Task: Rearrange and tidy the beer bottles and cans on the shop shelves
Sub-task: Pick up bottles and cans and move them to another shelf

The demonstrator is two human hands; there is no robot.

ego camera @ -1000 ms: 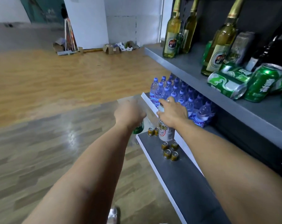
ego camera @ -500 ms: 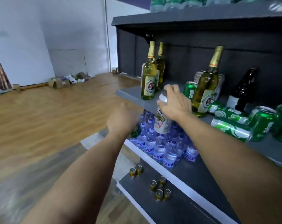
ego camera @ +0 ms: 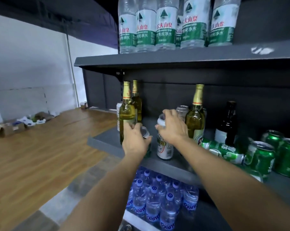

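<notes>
My right hand (ego camera: 171, 126) grips a tall white beer can (ego camera: 164, 147) by its top; the can stands on the grey middle shelf (ego camera: 104, 139). My left hand (ego camera: 135, 140) holds a green can (ego camera: 146, 135) beside it, mostly hidden by the fingers. Two clear green beer bottles (ego camera: 126, 114) with gold foil necks stand just behind my left hand. A third such bottle (ego camera: 196, 119) stands right of my right hand, with a dark brown bottle (ego camera: 227, 124) further right. Several green cans (ego camera: 264, 157) stand or lie on the shelf's right part.
Large water bottles (ego camera: 164, 25) with green labels fill the top shelf. Small blue-capped water bottles (ego camera: 157, 197) are packed on the shelf below. Silver cans (ego camera: 182, 110) stand at the back of the middle shelf. Cardboard boxes (ego camera: 9, 129) lie on the wooden floor at left.
Both hands rose from the low shelf to the middle shelf, carrying the white can and the green can. The white can now rests on the middle shelf. The view tilted upward.
</notes>
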